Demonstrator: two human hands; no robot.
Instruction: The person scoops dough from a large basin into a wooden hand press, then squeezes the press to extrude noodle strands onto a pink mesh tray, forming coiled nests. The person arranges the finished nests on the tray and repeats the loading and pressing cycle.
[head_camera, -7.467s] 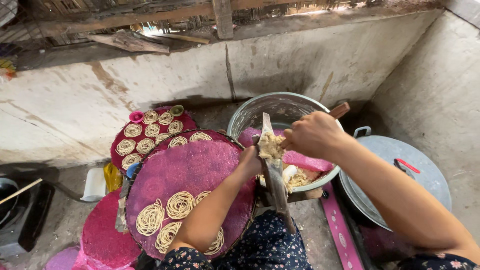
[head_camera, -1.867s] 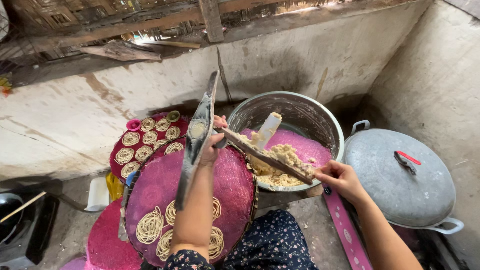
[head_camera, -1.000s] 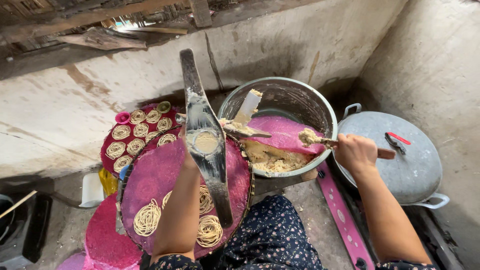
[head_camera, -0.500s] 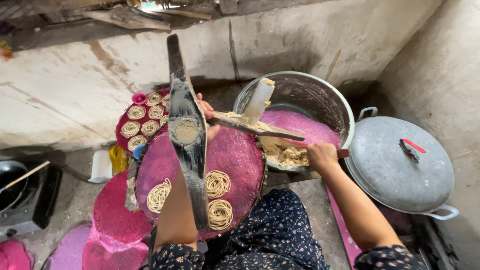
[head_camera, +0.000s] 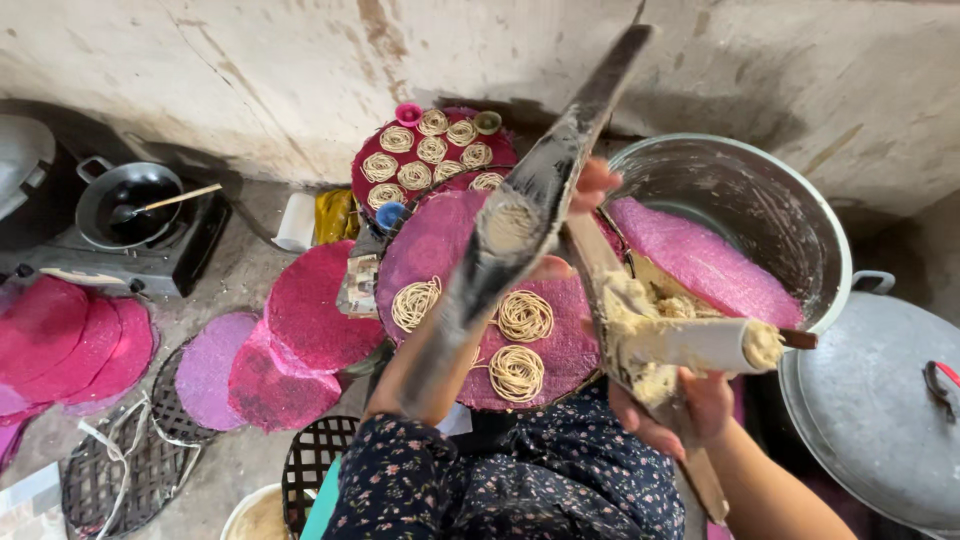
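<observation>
A dark pan (head_camera: 128, 197) with a spoon in it is sitting on a stove (head_camera: 150, 262) at far left, with pink mats (head_camera: 300, 320) lying across the floor beside it. At centre, the left hand (head_camera: 580, 215) is closing its fingers around a long dough-smeared press arm (head_camera: 520, 225), holding it tilted above a round pink tray (head_camera: 560, 340) carrying coiled noodle nests (head_camera: 522, 316). Further right, the right hand (head_camera: 675, 410) is gripping the wooden handle of a second arm (head_camera: 625, 330) (caked with pale dough), beside a large metal pot (head_camera: 770, 215) and its lid (head_camera: 880, 410)
</observation>
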